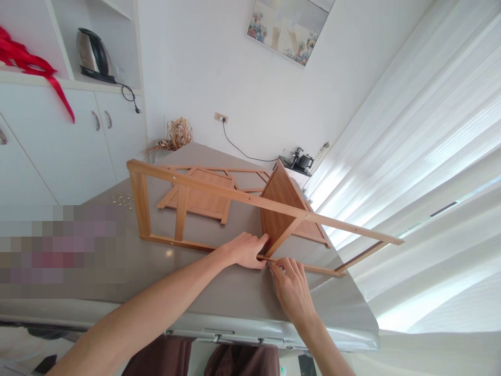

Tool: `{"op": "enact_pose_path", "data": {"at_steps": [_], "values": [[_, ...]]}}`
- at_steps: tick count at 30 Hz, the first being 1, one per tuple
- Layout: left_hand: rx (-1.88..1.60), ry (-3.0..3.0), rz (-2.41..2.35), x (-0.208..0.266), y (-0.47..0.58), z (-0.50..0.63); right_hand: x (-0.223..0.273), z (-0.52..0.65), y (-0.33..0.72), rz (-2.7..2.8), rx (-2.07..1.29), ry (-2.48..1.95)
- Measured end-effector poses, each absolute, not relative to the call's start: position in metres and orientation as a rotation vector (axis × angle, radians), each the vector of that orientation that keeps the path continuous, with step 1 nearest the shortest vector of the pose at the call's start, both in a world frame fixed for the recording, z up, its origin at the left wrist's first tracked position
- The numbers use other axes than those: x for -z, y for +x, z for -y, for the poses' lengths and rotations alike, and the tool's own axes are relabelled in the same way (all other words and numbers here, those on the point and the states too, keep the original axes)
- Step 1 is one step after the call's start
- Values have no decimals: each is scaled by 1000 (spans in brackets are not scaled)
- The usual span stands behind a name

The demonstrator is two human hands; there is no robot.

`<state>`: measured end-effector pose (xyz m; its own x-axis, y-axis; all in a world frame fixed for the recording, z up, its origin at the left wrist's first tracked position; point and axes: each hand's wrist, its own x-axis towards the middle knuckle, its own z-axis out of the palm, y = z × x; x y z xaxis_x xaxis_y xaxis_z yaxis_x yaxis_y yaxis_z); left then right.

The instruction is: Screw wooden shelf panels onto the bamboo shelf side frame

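A wooden side frame point(219, 191) with crossbars stands on its long edge on the table, joined or pressed against an upright wooden panel point(278, 201). My left hand point(247, 250) is closed around the frame's lower rail where the panel meets it, thumb beside the joint. Close to its right, my right hand point(291, 284) pinches something small and metallic at the same rail; its kind is too small to make out. Another slatted wooden panel point(203, 190) lies flat behind the frame.
Small metal fittings point(122, 200) lie scattered on the grey table point(172, 271) at the left. Behind stand dried plants point(178, 134) and a black tea-making set point(299, 161). A kettle point(93, 55) sits on a shelf. White curtains point(422, 130) hang along the right.
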<state>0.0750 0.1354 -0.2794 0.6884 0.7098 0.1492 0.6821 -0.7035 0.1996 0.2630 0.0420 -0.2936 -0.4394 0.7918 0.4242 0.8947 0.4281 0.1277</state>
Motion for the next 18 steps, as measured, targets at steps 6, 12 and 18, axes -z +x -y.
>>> {"op": "enact_pose_path", "data": {"at_steps": [6,12,18], "values": [[-333,2779,-1137,281,75,-137,291,-44,260,2391,412,-1512],[-323,2764,-1134,278,75,-135,295,-44,262,2337,330,-1460],[-260,2738,-1150,275,74,-135,310,-46,268,2203,153,-1349]]}}
